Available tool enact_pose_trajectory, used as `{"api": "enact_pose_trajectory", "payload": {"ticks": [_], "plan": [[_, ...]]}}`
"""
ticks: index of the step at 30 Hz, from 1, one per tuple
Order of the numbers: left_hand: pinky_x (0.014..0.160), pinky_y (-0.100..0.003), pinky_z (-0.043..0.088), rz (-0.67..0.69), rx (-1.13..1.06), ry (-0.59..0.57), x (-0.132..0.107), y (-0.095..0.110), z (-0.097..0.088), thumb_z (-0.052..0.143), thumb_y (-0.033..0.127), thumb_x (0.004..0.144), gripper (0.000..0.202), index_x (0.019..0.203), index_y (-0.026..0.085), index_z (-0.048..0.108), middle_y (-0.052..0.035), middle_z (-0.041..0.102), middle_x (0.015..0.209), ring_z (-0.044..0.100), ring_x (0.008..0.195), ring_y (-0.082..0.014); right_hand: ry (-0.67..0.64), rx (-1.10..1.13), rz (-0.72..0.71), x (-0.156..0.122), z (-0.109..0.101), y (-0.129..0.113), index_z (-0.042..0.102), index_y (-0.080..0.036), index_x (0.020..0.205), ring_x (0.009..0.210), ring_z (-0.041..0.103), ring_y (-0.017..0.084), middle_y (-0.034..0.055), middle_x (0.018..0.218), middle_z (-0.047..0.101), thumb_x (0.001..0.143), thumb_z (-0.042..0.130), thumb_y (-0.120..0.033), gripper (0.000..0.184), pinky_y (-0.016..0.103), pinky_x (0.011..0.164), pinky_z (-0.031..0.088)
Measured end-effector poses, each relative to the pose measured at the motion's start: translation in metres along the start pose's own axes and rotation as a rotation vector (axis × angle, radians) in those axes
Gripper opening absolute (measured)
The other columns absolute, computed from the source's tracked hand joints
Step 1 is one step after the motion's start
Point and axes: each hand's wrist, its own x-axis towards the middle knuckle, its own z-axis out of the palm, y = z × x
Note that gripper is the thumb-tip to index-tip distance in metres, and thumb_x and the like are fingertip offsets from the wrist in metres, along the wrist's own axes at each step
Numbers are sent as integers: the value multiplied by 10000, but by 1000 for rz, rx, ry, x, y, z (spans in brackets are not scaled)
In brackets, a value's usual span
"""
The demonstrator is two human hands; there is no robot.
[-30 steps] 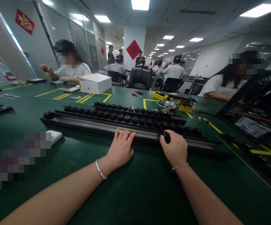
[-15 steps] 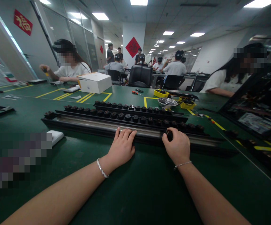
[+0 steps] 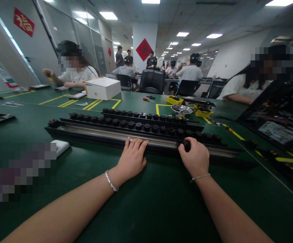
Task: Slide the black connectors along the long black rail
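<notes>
A long black channel [image 3: 85, 135] with a shiny metal inside lies across the green table in front of me. My left hand [image 3: 133, 157] rests its fingers, slightly apart, on the channel's near edge and holds nothing. My right hand [image 3: 195, 155] has thumb and fingers curled round a small black part [image 3: 187, 145] at the channel, to the right of the middle. Most of that part is hidden by my fingers. Just behind the channel runs a strip of black round socket-like pieces [image 3: 131, 125], with a shorter similar strip [image 3: 126, 113] farther back.
A white box [image 3: 103, 89], a metal bowl [image 3: 181, 110], a yellow bin [image 3: 175, 100] and a red-handled screwdriver [image 3: 146, 99] stand or lie farther back. A white item [image 3: 60, 148] is at left, a large black frame [image 3: 275, 114] at right. People sit at both sides.
My right hand has slid slightly to the right along the channel with the small black part in it. My left hand has stayed in place.
</notes>
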Motion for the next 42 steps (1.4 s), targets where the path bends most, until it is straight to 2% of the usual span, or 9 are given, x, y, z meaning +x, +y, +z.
{"api": "enact_pose_trajectory", "payload": {"ticks": [7, 19, 42], "plan": [[1130, -527, 162, 1, 8, 6, 0, -1, 0, 526, 220, 775, 545, 1307, 175, 420, -109, 521, 1245, 410, 1231, -277, -26, 4, 6, 3, -2, 1, 599, -187, 961, 858, 554, 243, 74, 859, 646, 784, 488, -417, 311, 378, 813, 355], [1134, -523, 165, 2, 11, 2, 0, -1, 0, 533, 233, 776, 544, 1306, 175, 424, -105, 519, 1247, 412, 1229, -274, -17, 4, 46, 4, -2, 0, 622, -188, 892, 878, 554, 253, 78, 854, 650, 751, 504, -391, 274, 384, 817, 372], [1132, -523, 161, -3, 10, 3, 0, -1, 1, 530, 225, 771, 545, 1303, 179, 423, -105, 520, 1247, 414, 1226, -275, -53, 7, 135, 7, -4, 1, 609, -180, 994, 887, 558, 261, 91, 888, 649, 723, 507, -387, 355, 407, 847, 370]]}}
